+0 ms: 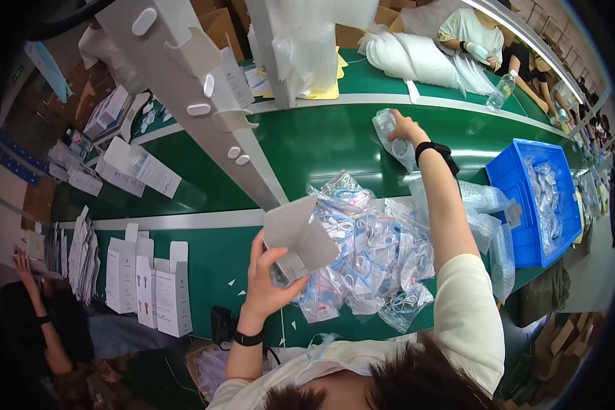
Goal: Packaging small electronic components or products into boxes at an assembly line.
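Head view: the left hand, at seven o'clock of centre, is clamped on a small open carton just below centre. The carton is pale grey-white, straight-edged and tilted, its mouth turned up toward the camera and one broad flap raised at its ten o'clock side.

The right hand, reaching out at two o'clock, has thumb and fingers closed on the upper end of a bubble-wrap pouch. The pouch is clear, glossy and crumpled, lying slantwise over the green surface beyond the near bench.

At four o'clock, a heap of clear zip bags holds blue and white cables. Further bubble-wrap pouches lie at three o'clock beside a blue bin containing clear bags. Printed white cartons stand at eight o'clock.

Limits of observation: the carton's floor cannot be made out, and its outer faces are largely turned away. Some left fingers are hidden behind it; clear material by that palm cannot be identified. The pouch's contents are obscured by glare, and whether it touches the surface cannot be told. A co-worker's hand at eight o'clock lies near the dark fisheye rim.
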